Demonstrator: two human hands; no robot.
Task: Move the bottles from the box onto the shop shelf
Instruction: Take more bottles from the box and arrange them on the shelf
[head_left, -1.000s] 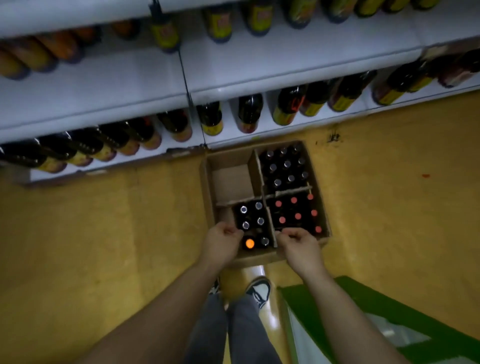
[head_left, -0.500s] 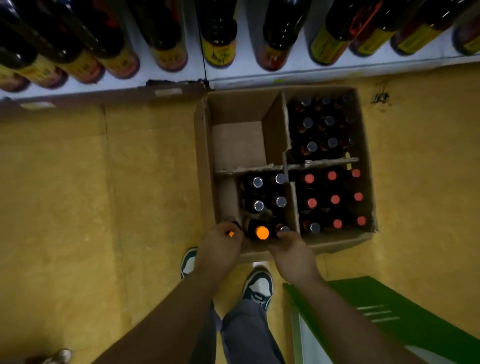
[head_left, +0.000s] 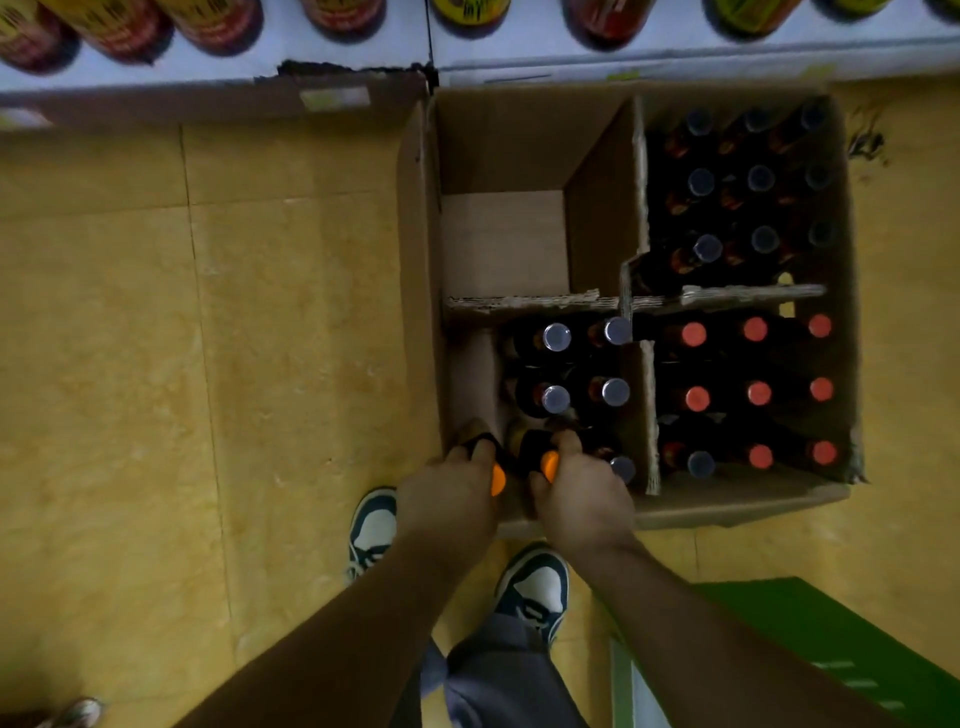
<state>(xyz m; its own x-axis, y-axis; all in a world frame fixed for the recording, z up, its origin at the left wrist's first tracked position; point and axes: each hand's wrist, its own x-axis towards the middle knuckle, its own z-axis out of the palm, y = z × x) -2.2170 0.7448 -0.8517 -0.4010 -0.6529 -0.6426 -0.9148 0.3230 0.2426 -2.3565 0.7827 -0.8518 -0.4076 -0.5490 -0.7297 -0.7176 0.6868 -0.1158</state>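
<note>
- Left hand (head_left: 452, 499) is gripping an orange-capped bottle (head_left: 497, 480); right hand (head_left: 584, 501) is gripping a second bottle (head_left: 548, 461).
- Both are sitting at the near-left corner of the box (head_left: 415, 270).
- Box is lying on the floor (head_left: 260, 364), touching the shelf (head_left: 675, 49).

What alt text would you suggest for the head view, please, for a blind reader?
The left hand grips one orange-capped bottle and the right hand a second bottle in a cardboard box on the floor beside a shop shelf.
</note>
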